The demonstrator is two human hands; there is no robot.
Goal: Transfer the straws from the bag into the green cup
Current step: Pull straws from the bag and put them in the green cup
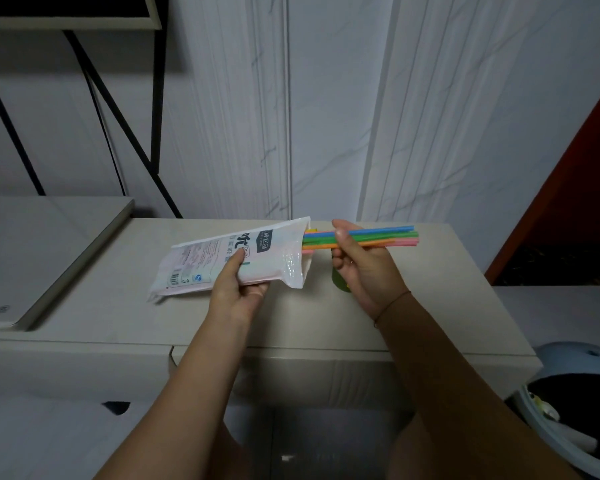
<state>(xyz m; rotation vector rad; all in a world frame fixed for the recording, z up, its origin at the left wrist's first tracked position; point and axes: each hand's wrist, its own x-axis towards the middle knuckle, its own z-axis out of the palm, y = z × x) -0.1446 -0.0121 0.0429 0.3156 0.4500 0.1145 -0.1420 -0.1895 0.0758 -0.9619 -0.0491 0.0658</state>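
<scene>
Left grip (237, 289) pinches a bag (201, 261) bearing Chinese lettering (244, 241) and a barcode (175, 279); right grip (361, 268) pinches coloured straws (392, 236), half hiding the green cup (337, 281).

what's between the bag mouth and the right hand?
Head view: just the coloured straws, spanning the gap from inside the bag to the right hand, which pinches them. The cabinet top shows behind.

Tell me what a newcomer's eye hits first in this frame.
The bright bundle of coloured straws stands out mid-frame, pinched in the right hand and sticking partly out of the mouth of the white printed bag. The left hand grips that bag, holding it tilted above the pale counter. A sliver of the green cup shows just under the right hand, which mostly hides it.
</scene>
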